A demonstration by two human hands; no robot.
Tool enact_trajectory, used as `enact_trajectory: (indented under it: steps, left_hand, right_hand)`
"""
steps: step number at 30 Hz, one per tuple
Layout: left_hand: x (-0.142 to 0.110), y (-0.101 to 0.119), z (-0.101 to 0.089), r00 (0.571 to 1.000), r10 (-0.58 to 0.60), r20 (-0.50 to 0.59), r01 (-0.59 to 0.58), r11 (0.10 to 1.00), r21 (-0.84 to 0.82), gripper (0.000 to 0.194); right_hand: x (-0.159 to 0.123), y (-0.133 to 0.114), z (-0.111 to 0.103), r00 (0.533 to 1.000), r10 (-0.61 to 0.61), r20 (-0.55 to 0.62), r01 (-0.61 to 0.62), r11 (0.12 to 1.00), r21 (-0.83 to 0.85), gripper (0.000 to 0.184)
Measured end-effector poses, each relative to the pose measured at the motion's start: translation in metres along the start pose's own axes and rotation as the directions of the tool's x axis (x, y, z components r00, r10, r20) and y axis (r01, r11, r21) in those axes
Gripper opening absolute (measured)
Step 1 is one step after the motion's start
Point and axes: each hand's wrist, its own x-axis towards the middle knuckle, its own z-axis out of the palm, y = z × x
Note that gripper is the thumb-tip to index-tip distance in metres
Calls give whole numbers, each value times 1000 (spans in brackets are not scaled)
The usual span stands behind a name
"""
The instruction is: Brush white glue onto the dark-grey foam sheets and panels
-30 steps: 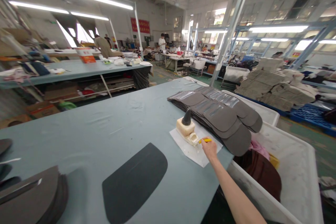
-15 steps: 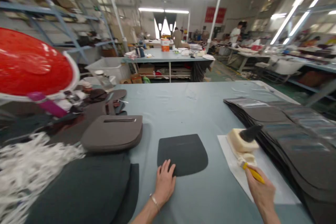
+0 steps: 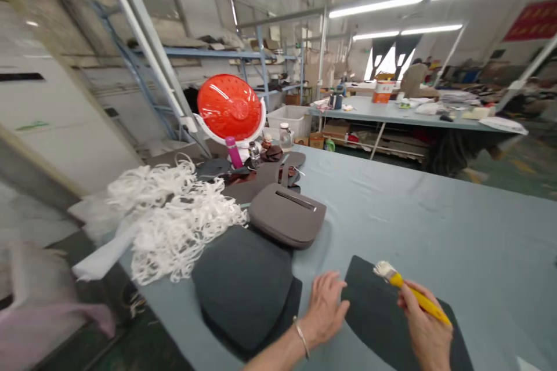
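Observation:
My right hand [image 3: 424, 324] is closed round the yellow handle of a brush [image 3: 429, 304]. White paste coats the bristles, which sit over the upper part of a dark flat panel [image 3: 374, 316]; whether they touch it I cannot tell. At that panel's left edge is my left hand [image 3: 326, 307], fingers spread and holding nothing, with a bracelet at the wrist. Left of this hand lies a stack of dark panels [image 3: 243, 284]. A brown bag piece [image 3: 287, 214] with a slot opening rests just beyond the stack.
White stringy strips [image 3: 187, 226] are heaped at the table's left. Behind them stand a red basin-like object [image 3: 230, 105], a purple bottle [image 3: 234, 152] and a glass jar [image 3: 285, 136]. Another table [image 3: 418, 113] stands farther back, with a person [image 3: 413, 78] beyond it.
The view has swung left. My right hand has carried the brush from beside the white block over to the dark panel. My left hand remains at that panel's left side.

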Motion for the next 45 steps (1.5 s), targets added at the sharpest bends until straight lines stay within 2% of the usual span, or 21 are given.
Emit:
enact_trajectory:
  steps: [2, 5, 8, 11, 13, 15, 18, 20, 22, 25, 27, 29, 31, 32, 34, 36, 39, 41, 43, 45]
  left_hand:
    - [21, -38, -48, 983, -58, -173, 70, 995, 65, 32]
    - [58, -115, -122, 882, -174, -438, 237, 967, 92, 21]
    - [90, -195, -177, 804, -242, -542, 322, 945, 55, 18]
    - [107, -255, -203, 808, -265, -526, 316, 949, 8, 25]
    - [109, -280, -207, 842, -247, -480, 272, 962, -18, 27]
    - [106, -296, -206, 874, -222, -433, 224, 973, -49, 29]
    - [100, -307, -205, 896, -205, -395, 181, 979, -97, 33]
    - [98, -309, -208, 899, -212, -384, 177, 976, -125, 34]
    - [96, -304, -213, 890, -231, -394, 191, 972, -139, 32]
    - [89, -282, -224, 870, -230, -435, 209, 973, -97, 32]
    - [79, -259, -228, 901, -164, -402, 164, 986, -33, 35]
    - [69, -236, -227, 955, -61, -290, 69, 997, 18, 36]
    - [60, -220, -220, 986, 23, -164, -16, 999, 43, 37]
    - [56, -215, -216, 992, 41, -119, -35, 998, 54, 38]
    - [53, -213, -206, 996, 41, -73, -35, 996, 85, 37]
    - [51, -217, -200, 998, 31, -54, -25, 993, 116, 36]
    - [52, -225, -196, 999, 32, -22, -29, 990, 139, 37]
    - [53, -227, -197, 999, 34, -17, -31, 989, 148, 38]
    - [53, -227, -198, 999, 40, -36, -34, 987, 158, 37]
    - [53, -227, -199, 997, 52, -56, -41, 984, 174, 36]
  right_hand:
    - [-1, -20, 32, 996, 21, 85, -32, 990, 135, 54]
    - [-4, -44, 87, 975, 20, 220, -77, 964, 256, 55]
    - [-7, -62, 147, 961, -24, 275, -26, 984, 177, 45]
    - [-11, -82, 204, 972, -32, 234, 47, 997, -58, 35]
    - [-17, -96, 235, 973, -17, 230, 57, 984, -167, 32]
    - [-25, -108, 258, 973, -9, 232, 61, 974, -219, 32]
    - [-36, -117, 276, 972, 5, 233, 66, 953, -295, 32]
    - [-39, -118, 276, 971, 20, 239, 63, 940, -335, 29]
    - [-37, -122, 270, 979, 60, 196, 22, 920, -391, 30]
    - [-29, -139, 260, 993, 98, 69, -53, 877, -478, 42]
    - [-25, -160, 258, 998, 33, 56, -4, 889, -458, 50]
    - [-23, -187, 266, 992, -90, 85, 114, 931, -346, 54]
    - [-26, -216, 283, 981, -150, 124, 170, 972, -165, 54]
    - [-29, -229, 295, 977, -140, 159, 151, 987, -58, 52]
    - [-37, -250, 322, 956, -80, 282, 39, 989, 145, 46]
    - [-46, -262, 352, 903, -56, 426, -70, 959, 275, 40]
    - [-51, -263, 394, 827, -64, 559, -134, 942, 307, 31]
    - [-44, -258, 417, 806, -63, 588, -130, 951, 281, 28]
    - [-29, -254, 435, 831, -59, 554, -104, 961, 258, 28]
    - [-9, -254, 450, 901, -48, 431, -59, 971, 232, 30]
